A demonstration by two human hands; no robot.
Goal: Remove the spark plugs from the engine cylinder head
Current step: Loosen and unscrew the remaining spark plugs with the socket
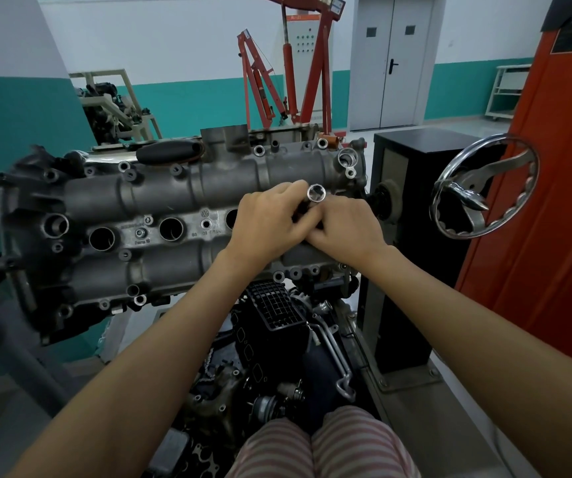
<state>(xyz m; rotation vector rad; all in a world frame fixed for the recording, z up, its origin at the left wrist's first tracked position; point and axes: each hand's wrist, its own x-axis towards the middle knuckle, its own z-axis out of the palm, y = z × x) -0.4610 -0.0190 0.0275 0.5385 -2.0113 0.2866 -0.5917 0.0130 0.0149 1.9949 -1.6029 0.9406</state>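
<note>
The engine head (174, 215) fills the centre and left of the frame, mounted on a stand with its top cover facing the camera. Three plug holes (171, 229) run in a row along its middle, open and dark inside; a fourth place is hidden under the hands. Stamped characters sit on the flat between the holes, including a round badge, but they are too small to read with certainty.

Both hands meet at the centre right of the cover. The left hand (267, 220) and the right hand (344, 229) both curl round a chrome socket (316, 193), its open end up. No spark plug is visible.

A chrome handwheel (484, 186) stands at right, and a red hoist (288, 70) at upper centre.
</note>
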